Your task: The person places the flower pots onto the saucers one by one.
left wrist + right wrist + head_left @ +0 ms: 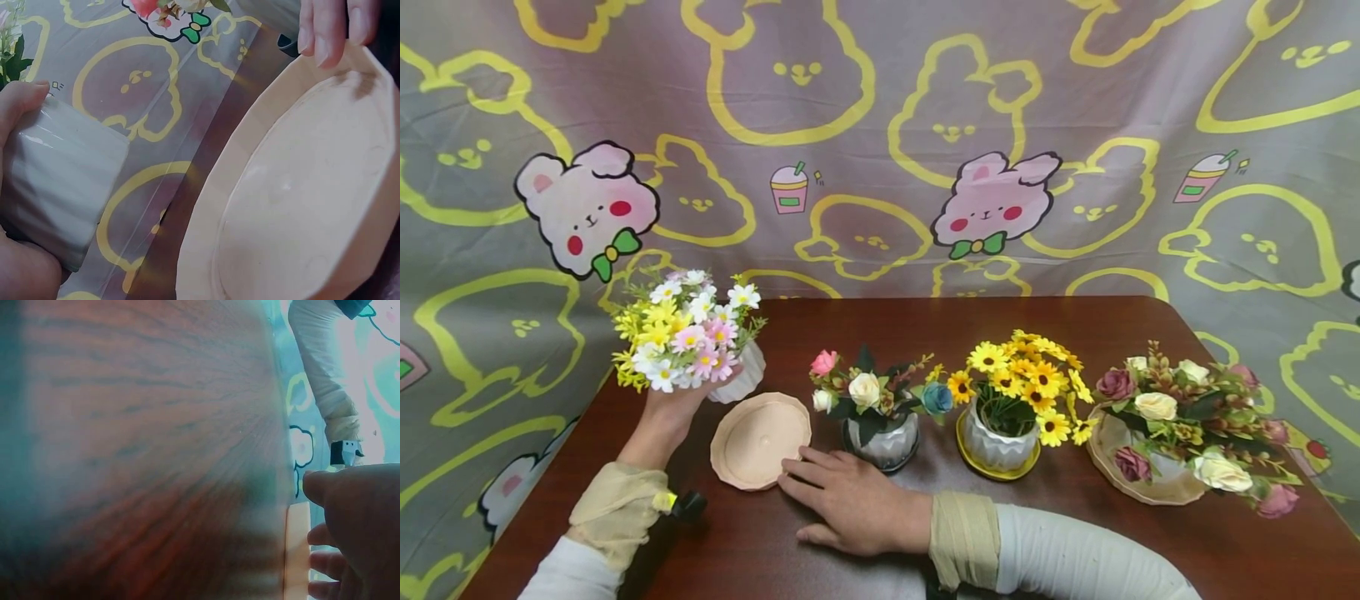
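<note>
My left hand [668, 417] grips a white pot [743, 375] of artificial daisies [696, 337] in white, pink and yellow. In the left wrist view that pot [69, 181] is tilted, with the thumb and the fingers on opposite sides of it. Just right of the pot, a round beige saucer [758, 442] lies on the table with nothing in it. My right hand [859, 504] stretches across from the right, palm down. Its outstretched fingers [329, 31] touch the saucer's rim in the left wrist view.
On the brown table [820, 321] stand a small rose pot [883, 443] on a dark saucer, a yellow-flowered pot [996, 433] on a yellow saucer [1000, 473], and, far right, mauve and cream roses [1187, 417] over a beige saucer [1138, 487]. A patterned cloth [865, 167] hangs behind.
</note>
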`<state>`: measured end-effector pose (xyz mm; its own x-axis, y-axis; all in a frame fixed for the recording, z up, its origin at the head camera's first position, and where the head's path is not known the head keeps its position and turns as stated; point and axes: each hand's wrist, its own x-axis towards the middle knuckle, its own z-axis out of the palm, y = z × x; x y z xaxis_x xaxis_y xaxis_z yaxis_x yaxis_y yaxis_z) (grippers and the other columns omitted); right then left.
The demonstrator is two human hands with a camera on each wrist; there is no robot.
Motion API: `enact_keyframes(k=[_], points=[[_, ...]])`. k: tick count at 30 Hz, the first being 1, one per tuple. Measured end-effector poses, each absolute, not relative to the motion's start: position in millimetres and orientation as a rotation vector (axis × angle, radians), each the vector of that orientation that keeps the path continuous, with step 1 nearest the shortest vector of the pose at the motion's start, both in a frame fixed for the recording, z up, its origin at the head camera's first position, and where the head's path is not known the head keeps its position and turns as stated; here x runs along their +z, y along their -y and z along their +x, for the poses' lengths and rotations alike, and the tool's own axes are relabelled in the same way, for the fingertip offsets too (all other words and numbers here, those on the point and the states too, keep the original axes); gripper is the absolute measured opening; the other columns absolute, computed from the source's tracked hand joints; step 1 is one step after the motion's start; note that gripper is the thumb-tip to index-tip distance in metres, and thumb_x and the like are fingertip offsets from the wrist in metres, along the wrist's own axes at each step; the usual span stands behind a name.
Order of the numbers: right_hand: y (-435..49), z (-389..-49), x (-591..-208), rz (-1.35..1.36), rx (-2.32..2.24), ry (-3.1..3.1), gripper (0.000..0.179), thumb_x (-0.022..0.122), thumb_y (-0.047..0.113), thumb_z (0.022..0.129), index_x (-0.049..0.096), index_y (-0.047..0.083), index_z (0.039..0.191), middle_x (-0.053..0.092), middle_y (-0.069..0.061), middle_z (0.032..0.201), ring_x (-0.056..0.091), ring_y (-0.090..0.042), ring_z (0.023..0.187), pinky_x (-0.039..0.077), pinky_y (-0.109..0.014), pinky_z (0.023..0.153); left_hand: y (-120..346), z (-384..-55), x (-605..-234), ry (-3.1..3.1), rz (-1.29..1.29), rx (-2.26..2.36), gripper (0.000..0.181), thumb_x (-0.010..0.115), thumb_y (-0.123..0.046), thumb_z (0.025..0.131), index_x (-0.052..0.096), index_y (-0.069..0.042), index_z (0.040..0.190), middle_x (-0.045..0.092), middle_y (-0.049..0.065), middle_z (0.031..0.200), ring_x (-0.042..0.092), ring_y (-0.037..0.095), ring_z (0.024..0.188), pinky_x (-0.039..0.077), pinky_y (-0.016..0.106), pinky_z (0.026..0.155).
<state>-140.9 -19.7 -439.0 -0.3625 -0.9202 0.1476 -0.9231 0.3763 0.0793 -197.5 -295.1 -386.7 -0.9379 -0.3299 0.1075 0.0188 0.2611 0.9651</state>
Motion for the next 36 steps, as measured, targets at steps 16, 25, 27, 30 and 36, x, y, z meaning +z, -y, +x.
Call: enact_keyframes(k=[16,25,27,30,36], points=[[18,-142,-438,1.679,0.034,2.467,0.066,0.045,0.058,0.099,0.040,0.019,0.152,0.039,0.001,0.158,0.036,-0.021,0.147,0.040,-0.036,0.113,290,-191,-387,2.246,0.233,-1.722,0.063,0.082,-0.012,0.079,0.049,-0.032,0.129,0.054,-0.023,0.118,0.050,-0.003,0.109,0.045,0.010,0.083],[19,-142,-439,1.679,0.032,2.471,0.066,0.045,0.058,0.099,0.039,0.020,0.152,0.039,0.001,0.158,0.035,-0.022,0.148,0.041,-0.036,0.112,287,-187,-386,2.243,0.303,-1.734,0.067,0.084,-0.011,0.077,0.048,-0.031,0.130,0.054,-0.024,0.117,0.051,-0.003,0.108,0.044,0.009,0.084],[19,-142,-439,1.678,0.031,2.470,0.067,0.045,0.058,0.099,0.038,0.020,0.153,0.039,0.001,0.158,0.035,-0.022,0.148,0.041,-0.036,0.112,287,-186,-386,2.253,0.275,-1.725,0.068,0.083,-0.011,0.078,0.048,-0.030,0.132,0.053,-0.023,0.119,0.051,-0.003,0.110,0.044,0.009,0.084],[19,-142,-439,1.682,0.034,2.471,0.067,0.045,0.059,0.099,0.038,0.020,0.153,0.038,0.001,0.158,0.035,-0.022,0.148,0.041,-0.036,0.112,287,-185,-387,2.245,0.235,-1.740,0.067,0.082,-0.009,0.079,0.047,-0.028,0.133,0.053,-0.021,0.120,0.050,-0.002,0.111,0.044,0.009,0.085],[19,-143,-439,1.685,0.040,2.474,0.067,0.044,0.058,0.099,0.038,0.019,0.152,0.039,0.001,0.158,0.035,-0.022,0.148,0.041,-0.036,0.112,285,-181,-388,2.259,0.240,-1.748,0.063,0.081,-0.009,0.079,0.048,-0.032,0.128,0.053,-0.023,0.118,0.050,-0.003,0.108,0.043,0.009,0.085]])
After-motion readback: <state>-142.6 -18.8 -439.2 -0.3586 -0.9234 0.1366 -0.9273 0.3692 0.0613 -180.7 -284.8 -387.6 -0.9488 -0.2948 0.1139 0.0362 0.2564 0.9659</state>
